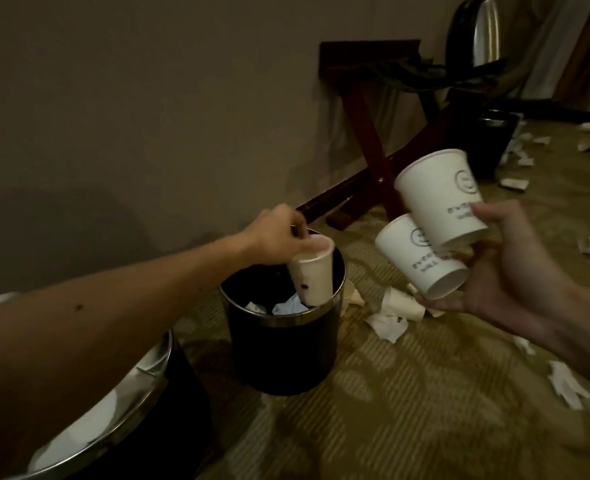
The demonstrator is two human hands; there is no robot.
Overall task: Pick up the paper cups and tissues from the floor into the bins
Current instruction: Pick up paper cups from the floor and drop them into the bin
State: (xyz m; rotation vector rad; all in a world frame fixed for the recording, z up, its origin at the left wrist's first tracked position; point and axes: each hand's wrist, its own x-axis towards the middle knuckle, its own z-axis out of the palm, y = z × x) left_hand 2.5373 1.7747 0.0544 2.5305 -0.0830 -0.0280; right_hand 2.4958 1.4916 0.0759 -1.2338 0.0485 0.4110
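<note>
Near bin (148,386): left of the black bin (283,351), steel rim, white paper inside.
Left hand (276,230): over the black bin, pinching a paper cup (312,271) by its rim, cup base dipping inside.
Right hand (515,271): right of the black bin, fingers curled round two printed cups (439,199).
Tissues (389,323): on carpet just right of the black bin.

Dim, warm, grainy picture; soft shadow on the wall (113,133), glare on a bin rim (141,386), edges bowed.
</note>
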